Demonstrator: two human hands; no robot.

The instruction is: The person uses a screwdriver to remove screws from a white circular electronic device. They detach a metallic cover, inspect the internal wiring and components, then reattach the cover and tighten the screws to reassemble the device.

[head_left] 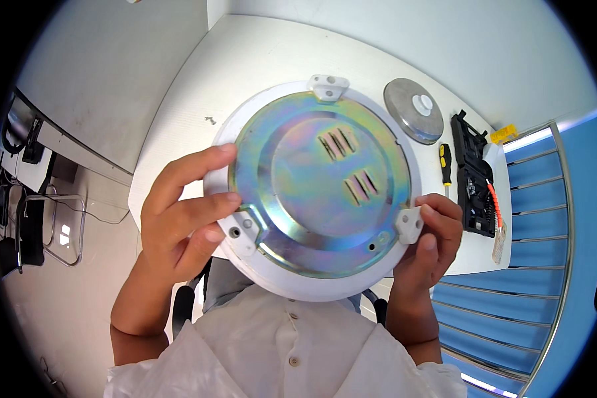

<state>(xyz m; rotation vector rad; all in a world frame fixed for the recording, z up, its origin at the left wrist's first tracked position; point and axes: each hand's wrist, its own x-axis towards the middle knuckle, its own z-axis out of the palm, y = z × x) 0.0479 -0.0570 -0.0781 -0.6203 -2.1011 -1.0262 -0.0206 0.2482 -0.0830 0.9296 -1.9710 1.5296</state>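
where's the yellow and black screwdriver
In the head view, the screwdriver lies at right on the table, left of the black tool case and lower in view than the metal lid.

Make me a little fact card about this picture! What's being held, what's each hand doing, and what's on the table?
Held: round disc, shiny rainbow metal with a white rim
Left hand grip: fingers on the disc's left edge
Right hand grip: at its right edge, by a white tab
On the white table: round metal cover, yellow-and-black screwdriver, open black tool case, tiny metal bits
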